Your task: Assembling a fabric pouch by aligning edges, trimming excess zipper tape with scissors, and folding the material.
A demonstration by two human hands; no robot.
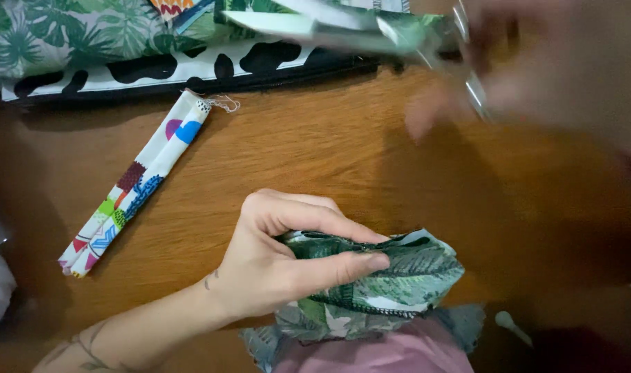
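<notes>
My left hand (288, 255) pinches a small bundle of green leaf-print fabric (398, 276) at the near edge of the wooden table (302, 152), thumb and fingers closed on its top fold. My right hand (557, 69) is blurred at the upper right, above the table. It holds a thin shiny metal tool (471, 76), possibly scissors. Whether the tool is open or closed cannot be made out through the blur.
A folded strip of white fabric with coloured shapes (132, 183) lies diagonally at the left. Leaf-print fabric (87, 34) and black-and-white patterned cloth (191, 69) lie along the far edge. Pink cloth (384, 352) sits below the bundle, near me.
</notes>
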